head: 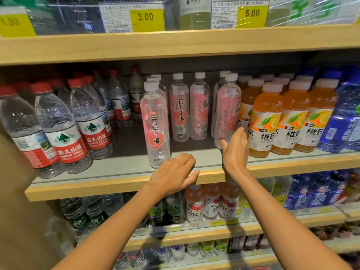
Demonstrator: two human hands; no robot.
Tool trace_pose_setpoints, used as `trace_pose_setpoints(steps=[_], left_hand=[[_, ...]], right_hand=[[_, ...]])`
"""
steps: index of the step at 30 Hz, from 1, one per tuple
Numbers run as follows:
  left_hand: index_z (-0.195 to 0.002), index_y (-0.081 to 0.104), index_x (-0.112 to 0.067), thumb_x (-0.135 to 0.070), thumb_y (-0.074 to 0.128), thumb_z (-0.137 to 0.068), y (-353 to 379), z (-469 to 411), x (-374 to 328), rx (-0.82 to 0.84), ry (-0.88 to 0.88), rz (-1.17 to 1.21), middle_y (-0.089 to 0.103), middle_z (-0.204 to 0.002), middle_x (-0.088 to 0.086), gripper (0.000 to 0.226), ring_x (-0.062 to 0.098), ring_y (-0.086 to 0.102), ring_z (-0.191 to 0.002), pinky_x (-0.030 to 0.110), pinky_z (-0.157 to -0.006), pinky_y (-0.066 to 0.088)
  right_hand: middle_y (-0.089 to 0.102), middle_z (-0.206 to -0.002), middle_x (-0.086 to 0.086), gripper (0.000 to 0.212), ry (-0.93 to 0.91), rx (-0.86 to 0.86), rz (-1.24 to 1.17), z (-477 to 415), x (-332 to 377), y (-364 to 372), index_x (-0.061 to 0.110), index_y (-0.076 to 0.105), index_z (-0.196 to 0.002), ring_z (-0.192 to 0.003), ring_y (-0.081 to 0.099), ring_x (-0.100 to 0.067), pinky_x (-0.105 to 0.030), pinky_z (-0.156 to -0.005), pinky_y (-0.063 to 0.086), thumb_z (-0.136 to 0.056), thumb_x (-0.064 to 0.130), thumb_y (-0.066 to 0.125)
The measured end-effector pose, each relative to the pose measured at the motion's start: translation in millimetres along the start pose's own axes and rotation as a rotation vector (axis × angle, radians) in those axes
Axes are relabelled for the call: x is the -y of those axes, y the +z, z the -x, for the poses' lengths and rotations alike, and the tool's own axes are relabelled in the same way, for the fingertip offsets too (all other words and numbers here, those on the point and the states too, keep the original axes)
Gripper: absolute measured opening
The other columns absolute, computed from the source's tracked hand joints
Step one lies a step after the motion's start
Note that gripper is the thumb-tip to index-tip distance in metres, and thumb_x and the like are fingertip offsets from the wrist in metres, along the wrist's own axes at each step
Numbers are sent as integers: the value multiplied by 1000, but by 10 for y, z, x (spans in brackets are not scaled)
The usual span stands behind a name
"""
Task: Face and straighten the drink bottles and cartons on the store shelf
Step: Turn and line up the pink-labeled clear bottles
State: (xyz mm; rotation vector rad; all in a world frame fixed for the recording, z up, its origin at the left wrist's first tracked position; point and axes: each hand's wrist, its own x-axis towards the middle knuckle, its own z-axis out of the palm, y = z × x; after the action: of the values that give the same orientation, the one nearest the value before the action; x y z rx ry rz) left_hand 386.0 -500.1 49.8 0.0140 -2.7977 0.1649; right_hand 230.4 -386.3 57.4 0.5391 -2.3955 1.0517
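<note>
The upright peach-water bottle, label turned aside, is found just left of the right hand, fingers spread; the shelf edge is gripped by the left hand.

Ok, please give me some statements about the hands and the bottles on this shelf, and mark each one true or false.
1. The left hand holds the shelf edge. True.
2. The right hand grips an orange drink bottle. False: it is open, at a pink-label bottle.
3. The red-cap water bottles stand left of the pink-label ones. True.
4. The middle yellow price tag reads 8.00. False: it reads 3.00.
</note>
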Motion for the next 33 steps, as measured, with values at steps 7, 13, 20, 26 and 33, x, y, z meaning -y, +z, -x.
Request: trace_pose_setpoints(steps=[7, 13, 20, 26, 33], left_hand=[[-114, 55, -8, -50, 13, -94, 14, -3, 5, -4, -1, 4, 57, -116, 8, 63, 22, 54, -101, 32, -76, 46], [-113, 55, -8, -50, 13, -95, 16, 0, 8, -8, -3, 11, 57, -115, 7, 62, 21, 53, -100, 33, -76, 47], [-108, 57, -7, -48, 18, -96, 18, -2, 11, -11, 0, 0, 58, -108, 9, 58, 22, 54, -95, 35, -73, 47], [-106, 57, -6, -46, 22, -97, 25, -7, 20, -11, -7, -1, 58, -106, 10, 54, 23, 53, -94, 36, -72, 45], [-111, 55, -6, -49, 19, -96, 40, -20, 29, 32, -26, -20, 56, -112, 9, 58, 23, 51, -101, 38, -77, 45]], right_hand=[[57, -113, -25, 27, 25, 74, 213, -174, 16, 82, -8, 55, -115, -103, 58, -37, -38, -80, 49, -89, -4, 58], [55, -114, -27, 29, 23, 116, 199, -192, 19, 21, -9, 55, -114, -107, 54, -40, -41, -82, 46, -89, 4, 61], [56, -90, -16, 23, -209, 178, -259, 37, 245, 110, -2, 53, -94, -84, 52, -28, -25, -68, 28, -88, 16, 66], [50, -134, -16, 57, -6, 446, -304, -217, 420, 569, -3, 41, -136, -121, 47, -29, -29, -99, 32, -95, 34, 56], [41, -141, -21, 72, 51, 355, -242, -426, 487, 867, -1, 25, -143, -125, 45, -31, -29, -98, 31, -92, 33, 61]])
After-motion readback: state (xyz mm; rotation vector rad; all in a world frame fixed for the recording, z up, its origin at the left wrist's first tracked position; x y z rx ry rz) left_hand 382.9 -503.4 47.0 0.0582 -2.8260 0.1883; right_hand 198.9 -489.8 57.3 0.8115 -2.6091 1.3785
